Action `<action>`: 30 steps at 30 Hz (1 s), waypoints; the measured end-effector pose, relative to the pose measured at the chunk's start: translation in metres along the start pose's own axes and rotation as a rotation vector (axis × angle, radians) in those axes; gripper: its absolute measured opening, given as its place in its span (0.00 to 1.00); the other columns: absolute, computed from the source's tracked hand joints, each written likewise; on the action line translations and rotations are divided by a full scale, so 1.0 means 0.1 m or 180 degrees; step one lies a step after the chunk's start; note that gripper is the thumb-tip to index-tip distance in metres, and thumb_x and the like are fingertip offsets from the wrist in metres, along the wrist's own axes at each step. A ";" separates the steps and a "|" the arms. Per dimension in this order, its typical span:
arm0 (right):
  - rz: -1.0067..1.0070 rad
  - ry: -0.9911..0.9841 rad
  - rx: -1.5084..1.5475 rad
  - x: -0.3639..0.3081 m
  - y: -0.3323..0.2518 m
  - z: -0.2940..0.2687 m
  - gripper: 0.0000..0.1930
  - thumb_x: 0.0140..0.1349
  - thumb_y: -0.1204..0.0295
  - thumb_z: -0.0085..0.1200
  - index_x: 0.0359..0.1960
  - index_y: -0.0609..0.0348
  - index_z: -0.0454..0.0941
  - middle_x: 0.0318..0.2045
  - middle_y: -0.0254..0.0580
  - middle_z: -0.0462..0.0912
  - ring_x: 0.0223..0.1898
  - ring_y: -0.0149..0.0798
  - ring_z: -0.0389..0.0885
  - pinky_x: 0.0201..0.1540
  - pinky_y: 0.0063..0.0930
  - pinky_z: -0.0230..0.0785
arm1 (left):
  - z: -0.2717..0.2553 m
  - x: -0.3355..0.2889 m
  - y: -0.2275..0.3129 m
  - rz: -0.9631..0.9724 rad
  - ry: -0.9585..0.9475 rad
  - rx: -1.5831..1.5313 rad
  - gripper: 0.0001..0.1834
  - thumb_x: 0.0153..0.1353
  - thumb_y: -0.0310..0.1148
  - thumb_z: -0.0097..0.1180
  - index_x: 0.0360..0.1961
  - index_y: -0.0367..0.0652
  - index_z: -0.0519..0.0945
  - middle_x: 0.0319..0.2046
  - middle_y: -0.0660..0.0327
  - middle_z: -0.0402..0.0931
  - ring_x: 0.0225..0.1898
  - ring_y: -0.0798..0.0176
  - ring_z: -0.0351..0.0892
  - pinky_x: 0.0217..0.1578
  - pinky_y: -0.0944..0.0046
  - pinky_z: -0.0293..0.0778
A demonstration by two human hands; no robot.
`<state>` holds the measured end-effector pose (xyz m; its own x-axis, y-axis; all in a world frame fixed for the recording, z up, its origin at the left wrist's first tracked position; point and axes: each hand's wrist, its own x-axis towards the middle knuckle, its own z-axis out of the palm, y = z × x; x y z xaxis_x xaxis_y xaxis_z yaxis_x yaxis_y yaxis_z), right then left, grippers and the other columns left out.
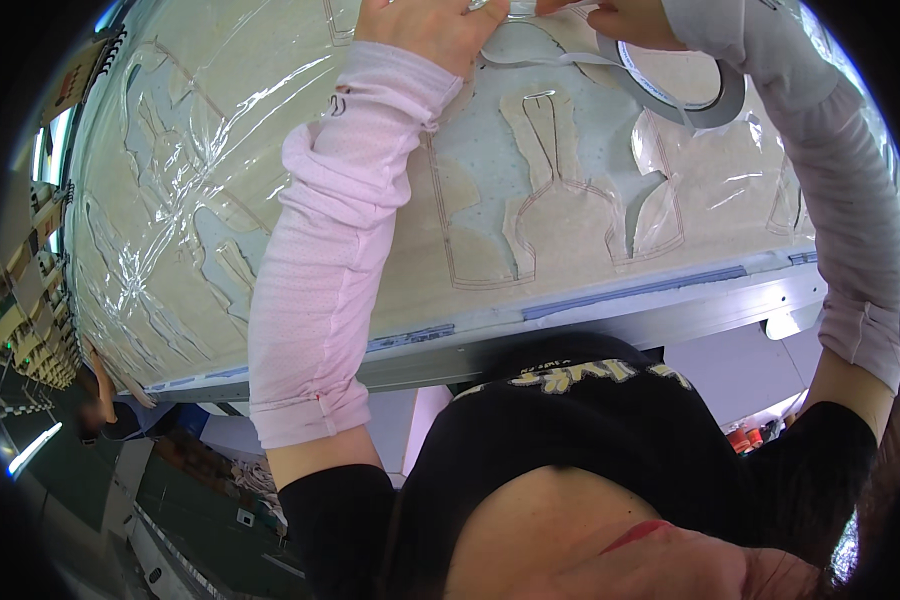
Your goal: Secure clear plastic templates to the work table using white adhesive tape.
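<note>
At the top edge, my left hand [420,32] is bent over the plastic-covered table, partly cut off by the picture. One finger points right and the fingertips come together at a shiny clear strip [521,12]. My right hand [638,22] is on that strip's other side, its fingers curled in; what they pinch is hidden. Beside the right wrist is a roll of tape [732,102] with a pale core. A loose length of tape [575,58] stretches left from it, below both hands. Beneath lies beige material [485,240] with cut-out shapes and drawn outlines, under clear film.
The table's metal front edge [590,338] runs close to my body, with blue tape strips [630,290] along it. Wrinkled, glossy film [170,200] spreads to the left. Another person's arm [103,385] shows at the far left, near the table's corner.
</note>
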<state>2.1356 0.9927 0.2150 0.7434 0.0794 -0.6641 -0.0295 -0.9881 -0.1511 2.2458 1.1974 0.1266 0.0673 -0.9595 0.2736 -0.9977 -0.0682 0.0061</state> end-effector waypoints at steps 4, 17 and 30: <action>0.0221 -0.0370 0.1019 -0.11 0.14 0.01 0.26 0.65 0.64 0.50 0.67 0.41 0.73 0.41 0.43 0.88 0.42 0.42 0.86 0.48 0.36 0.76 | -0.03 0.06 0.00 0.0129 -0.0062 0.0082 0.09 0.61 0.35 0.56 0.39 0.59 0.87 0.31 0.65 0.77 0.36 0.60 0.79 0.50 0.49 0.67; 0.0769 -0.1058 0.1830 -0.35 0.04 -0.16 0.31 0.67 0.64 0.53 0.72 0.48 0.63 0.32 0.37 0.87 0.24 0.28 0.77 0.25 0.24 0.69 | -0.07 0.13 -0.13 0.0159 -0.0177 -0.0003 0.09 0.58 0.36 0.57 0.35 0.63 0.88 0.34 0.65 0.77 0.45 0.59 0.76 0.54 0.49 0.64; 0.0194 -0.0651 0.2756 -0.19 0.36 -0.32 0.27 0.66 0.67 0.54 0.67 0.57 0.72 0.28 0.34 0.85 0.15 0.21 0.67 0.15 0.19 0.58 | -0.23 0.16 0.08 0.0094 -0.0095 -0.0540 0.09 0.54 0.32 0.59 0.36 0.48 0.85 0.35 0.58 0.81 0.44 0.54 0.79 0.52 0.49 0.66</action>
<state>2.1413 0.9514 0.2455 0.5926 0.1336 -0.7943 -0.6213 -0.5517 -0.5564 2.2387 1.1879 0.1531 0.0357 -0.9683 0.2474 -0.9869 0.0048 0.1613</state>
